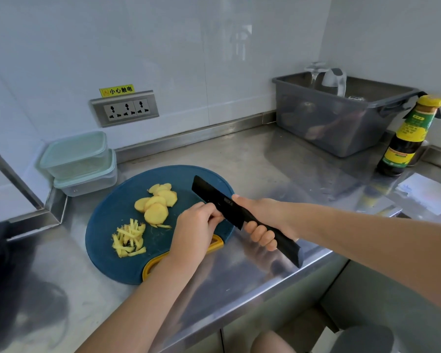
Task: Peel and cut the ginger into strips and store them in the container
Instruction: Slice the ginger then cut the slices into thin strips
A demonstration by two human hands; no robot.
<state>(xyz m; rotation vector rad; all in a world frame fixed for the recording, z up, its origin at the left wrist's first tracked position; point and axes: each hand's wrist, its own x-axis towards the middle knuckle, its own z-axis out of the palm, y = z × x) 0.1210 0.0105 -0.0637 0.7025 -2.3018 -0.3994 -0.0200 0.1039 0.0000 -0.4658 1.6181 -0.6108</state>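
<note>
Ginger slices (155, 205) and strips (129, 238) lie on the cutting board (105, 215) by the tabletop's (265, 161) left edge; right hand (261, 221) grips the knife (213, 196), left fingers (209, 212) pinch its blade, best wiped spine-to-edge, slowly.

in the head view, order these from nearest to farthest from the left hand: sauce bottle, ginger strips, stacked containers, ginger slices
From the left hand, at the knife blade:
1. ginger slices, just left of it on the board
2. ginger strips, board's near left
3. stacked containers, back left corner
4. sauce bottle, far right
</note>
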